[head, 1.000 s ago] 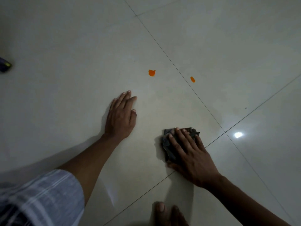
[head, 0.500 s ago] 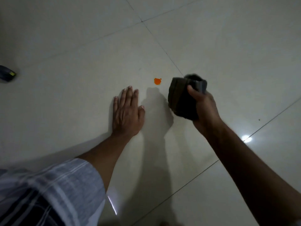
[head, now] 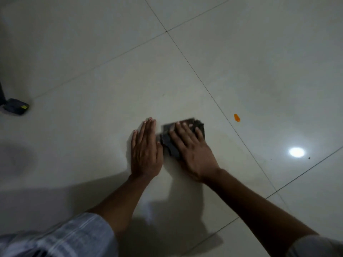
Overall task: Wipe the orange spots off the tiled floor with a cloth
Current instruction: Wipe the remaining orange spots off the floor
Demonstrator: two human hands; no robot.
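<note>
Sleeve fabric, striped (head: 61, 236), fills the near left corner, and from it your left arm runs out to your left hand (head: 145, 153), which lies flat on the pale floor tile (head: 92, 89), fingers straight and held close together, holding nothing. Just beside it your right hand (head: 193, 154) presses the dark folded cloth (head: 170, 143) down on the same tile; its fingers (head: 185, 129) are straight and slightly spread over the top of the cloth, whose edges show past the fingertips and at the thumb side. The cloth's left edge touches or nearly touches your left hand. Judging by this, you are mid-wipe on one spot, which would be hidden beneath the cloth. One orange spot (head: 236, 117) stays uncovered, well to the right of your right fingertips, just across the grout line (head: 204, 86). Your next move likely calls for sliding the cloth rightward over that line onto it. Farther off at left sits a dark object with a yellow mark (head: 15, 108).
</note>
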